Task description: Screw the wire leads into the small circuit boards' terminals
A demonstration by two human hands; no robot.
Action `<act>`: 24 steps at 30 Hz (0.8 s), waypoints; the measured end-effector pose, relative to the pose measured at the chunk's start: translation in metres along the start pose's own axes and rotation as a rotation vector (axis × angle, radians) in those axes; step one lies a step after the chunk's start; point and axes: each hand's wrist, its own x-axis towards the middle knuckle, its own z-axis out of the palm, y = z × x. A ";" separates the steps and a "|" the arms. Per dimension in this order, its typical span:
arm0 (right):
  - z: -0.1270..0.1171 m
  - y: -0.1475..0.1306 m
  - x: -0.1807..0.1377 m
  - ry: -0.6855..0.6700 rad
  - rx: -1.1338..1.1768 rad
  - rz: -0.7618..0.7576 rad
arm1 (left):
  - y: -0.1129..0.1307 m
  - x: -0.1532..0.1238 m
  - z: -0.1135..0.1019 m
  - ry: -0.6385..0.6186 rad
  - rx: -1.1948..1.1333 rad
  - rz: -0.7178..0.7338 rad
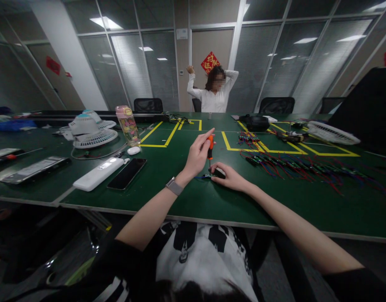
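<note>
My left hand (197, 156) is closed round an orange-handled screwdriver (211, 146), held upright with its tip down on a small circuit board (208, 175) on the green table (186, 197). My right hand (229, 176) lies just right of the tip, its fingers pinched on a small black part (218, 173) beside that board. A grey watch sits on my left wrist.
Rows of small boards with red and blue wires (293, 167) lie to the right. A phone (126, 173), a white remote (98, 173), fans (89, 132), and a pink bottle (128, 124) sit left. Another person (214, 90) sits across the table.
</note>
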 end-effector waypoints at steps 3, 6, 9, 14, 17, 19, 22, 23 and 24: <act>0.000 0.001 0.000 0.001 0.002 0.005 | -0.001 0.000 0.000 0.026 0.008 -0.003; 0.001 0.002 0.000 -0.001 0.002 0.002 | -0.001 0.001 -0.001 0.072 0.083 0.014; 0.000 0.002 0.000 -0.004 0.004 -0.009 | -0.001 0.003 -0.001 0.016 -0.022 -0.027; 0.000 0.002 0.000 -0.006 0.001 -0.025 | -0.003 0.003 0.000 0.001 -0.125 -0.088; 0.000 0.002 0.000 -0.009 0.000 -0.027 | -0.004 0.003 -0.001 0.087 -0.009 -0.056; 0.000 0.002 0.000 -0.011 0.003 -0.029 | -0.004 0.003 -0.001 0.078 -0.017 -0.060; 0.000 0.001 0.000 -0.014 0.005 -0.032 | -0.003 0.004 -0.001 0.017 -0.112 -0.082; 0.000 0.001 0.000 -0.016 0.004 -0.032 | -0.003 0.004 -0.001 0.019 -0.117 -0.079; 0.000 0.001 0.000 -0.015 0.002 -0.031 | -0.003 0.003 -0.001 0.036 -0.100 -0.070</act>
